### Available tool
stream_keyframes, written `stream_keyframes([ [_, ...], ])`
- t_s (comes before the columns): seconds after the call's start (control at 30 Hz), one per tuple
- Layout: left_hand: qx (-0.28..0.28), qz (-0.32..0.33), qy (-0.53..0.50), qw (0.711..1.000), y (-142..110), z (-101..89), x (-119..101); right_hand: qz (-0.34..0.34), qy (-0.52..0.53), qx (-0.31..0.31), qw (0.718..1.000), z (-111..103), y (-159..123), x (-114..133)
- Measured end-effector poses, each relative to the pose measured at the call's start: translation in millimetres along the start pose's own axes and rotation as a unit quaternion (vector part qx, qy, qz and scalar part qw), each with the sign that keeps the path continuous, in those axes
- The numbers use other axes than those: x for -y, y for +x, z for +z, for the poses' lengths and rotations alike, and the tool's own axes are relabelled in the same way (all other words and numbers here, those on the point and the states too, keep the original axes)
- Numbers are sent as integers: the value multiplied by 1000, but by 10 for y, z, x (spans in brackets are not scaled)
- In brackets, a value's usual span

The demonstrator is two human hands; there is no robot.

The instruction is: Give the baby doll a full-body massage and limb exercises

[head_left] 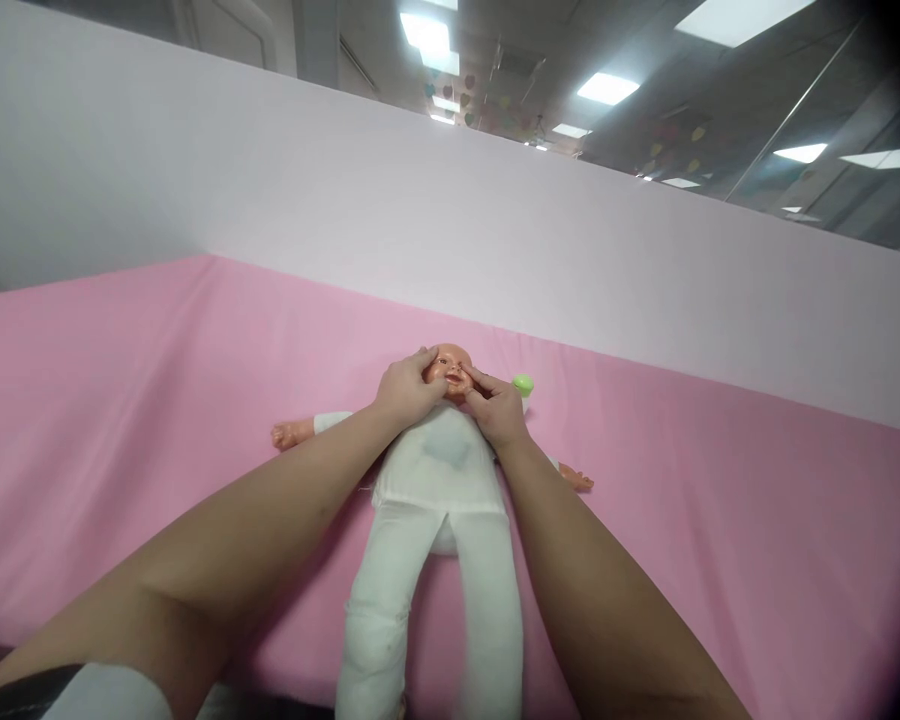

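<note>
A baby doll (450, 460) in white clothes lies on its back on a pink sheet, with its head away from me and its arms spread out. A bluish-grey patch shows on its chest. My left hand (410, 388) cups one side of the doll's head, thumb by the mouth and fingers on the cheek. On the other side, my right hand (498, 405) presses its fingers and thumb against the cheek. The doll's head is held between both hands, which hide its sides. Just beyond my right hand lies a small object with a round light-green top (523, 384), partly hidden.
The pink sheet (720, 500) is slightly wrinkled and covers the surface around the doll. A plain white wall or panel (435, 220) rises behind it. Above that, a glass pane (690, 120) shows bright ceiling lights and small hanging hearts.
</note>
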State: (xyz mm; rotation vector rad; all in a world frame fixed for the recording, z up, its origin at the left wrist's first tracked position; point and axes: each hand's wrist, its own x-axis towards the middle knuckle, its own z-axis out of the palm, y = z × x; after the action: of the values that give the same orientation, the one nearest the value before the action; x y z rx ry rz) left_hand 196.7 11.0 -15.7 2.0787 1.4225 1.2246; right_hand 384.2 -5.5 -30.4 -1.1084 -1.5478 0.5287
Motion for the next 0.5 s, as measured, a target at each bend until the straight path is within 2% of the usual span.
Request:
stream_keyframes([
  [0.4,-12,6,-33,999,17,30,69,-40,-13,-23,999,57,-7,-4],
  [0.5,-22,5,-40,999,20,49,68,-31,-10,-35,999,84,-12,26],
])
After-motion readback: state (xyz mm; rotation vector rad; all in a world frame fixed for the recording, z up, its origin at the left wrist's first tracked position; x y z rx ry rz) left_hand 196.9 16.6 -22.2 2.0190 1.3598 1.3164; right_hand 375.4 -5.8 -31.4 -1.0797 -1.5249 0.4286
